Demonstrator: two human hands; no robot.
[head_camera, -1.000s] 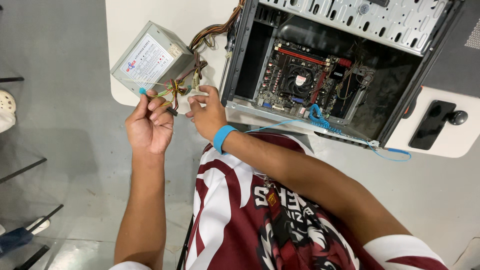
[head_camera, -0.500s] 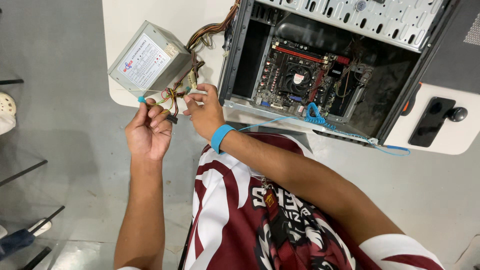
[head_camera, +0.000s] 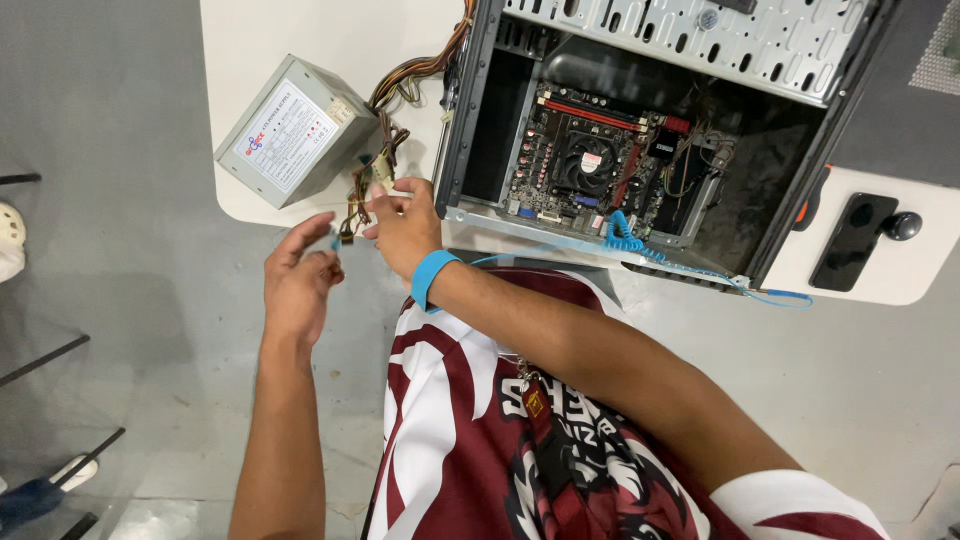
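Both your hands work the cable bundle at centre-left: your right hand pinches a connector, your left hand nips another, keeping wires sorted beside the grey power supply and the open case.

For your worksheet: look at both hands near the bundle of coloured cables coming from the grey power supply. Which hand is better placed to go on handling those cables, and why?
Probably the right hand: its fingers already touch the cables beside the power supply at the table edge. The left hand sits lower, off the table, fingers only near the cable ends.
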